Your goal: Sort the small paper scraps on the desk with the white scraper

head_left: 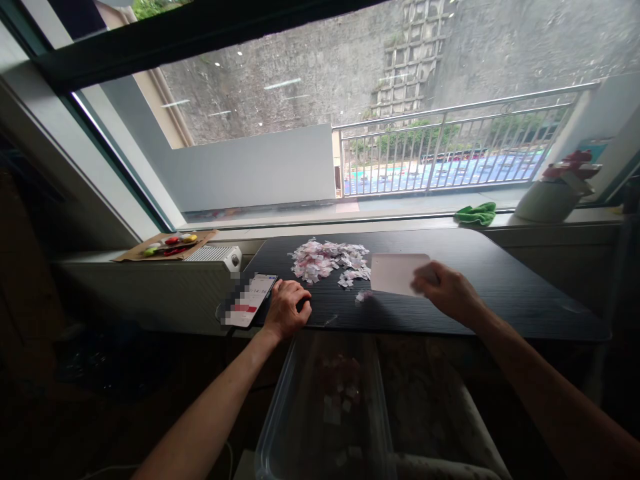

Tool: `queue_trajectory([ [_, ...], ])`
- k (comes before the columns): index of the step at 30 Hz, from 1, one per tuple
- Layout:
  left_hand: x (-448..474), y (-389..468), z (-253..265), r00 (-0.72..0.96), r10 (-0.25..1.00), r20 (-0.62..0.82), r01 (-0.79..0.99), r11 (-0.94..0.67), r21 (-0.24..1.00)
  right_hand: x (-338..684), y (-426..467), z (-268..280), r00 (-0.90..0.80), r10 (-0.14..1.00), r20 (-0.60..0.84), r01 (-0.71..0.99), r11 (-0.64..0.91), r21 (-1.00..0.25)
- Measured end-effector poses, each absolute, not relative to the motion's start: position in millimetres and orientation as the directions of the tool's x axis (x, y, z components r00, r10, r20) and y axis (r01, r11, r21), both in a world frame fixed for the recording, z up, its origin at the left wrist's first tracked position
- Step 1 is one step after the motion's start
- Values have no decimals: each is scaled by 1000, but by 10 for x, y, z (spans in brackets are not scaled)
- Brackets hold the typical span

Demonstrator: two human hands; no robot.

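While the right grip (443, 287) clasps a pale rectangular card (393, 272), long axis sideways, the paper-scrap heap (315, 260) lies beyond its free left edge on the worktop (515, 287), nearer the left grip (289, 307), curled, contents impossible to tell.

The right grip (443, 287) holds a pale flat card (393, 272) over the dark surface (515, 287). Left of it lie paper scraps (317, 260); the left grip (289, 309) rests curled, a phone (254, 301) just left of it.
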State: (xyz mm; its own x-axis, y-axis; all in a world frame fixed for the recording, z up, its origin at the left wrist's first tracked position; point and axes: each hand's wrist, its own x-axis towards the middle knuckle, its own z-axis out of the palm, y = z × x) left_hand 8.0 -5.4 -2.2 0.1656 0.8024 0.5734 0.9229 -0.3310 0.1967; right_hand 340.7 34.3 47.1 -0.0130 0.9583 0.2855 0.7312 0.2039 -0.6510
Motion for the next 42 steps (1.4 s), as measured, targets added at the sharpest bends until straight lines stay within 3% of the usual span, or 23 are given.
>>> queue_trajectory([
  [6,65,-68,-6,173,810,560,927,-326,185,3345,325,481,-73,940,334,726,280,-628],
  [10,126,-95,42,235,792,564,931,-350,104,3308,334,498,-78,935,345,712,294,-638],
  [15,476,-135,188,373,739,561,879,-475,41,3367,272,557,-103,944,313,760,277,-587],
  [21,925,-42,251,506,737,448,809,-585,49,3473,202,592,-53,931,361,764,271,-586],
  [27,1094,103,194,527,765,370,813,-580,42,3537,211,536,-97,943,318,743,281,-607],
  [37,1137,72,210,529,753,392,798,-598,71,3744,131,606,-1,973,231,751,153,-642],
  [42,1224,51,217,552,745,374,788,-613,58,3801,139,593,-9,972,235,738,165,-655],
])
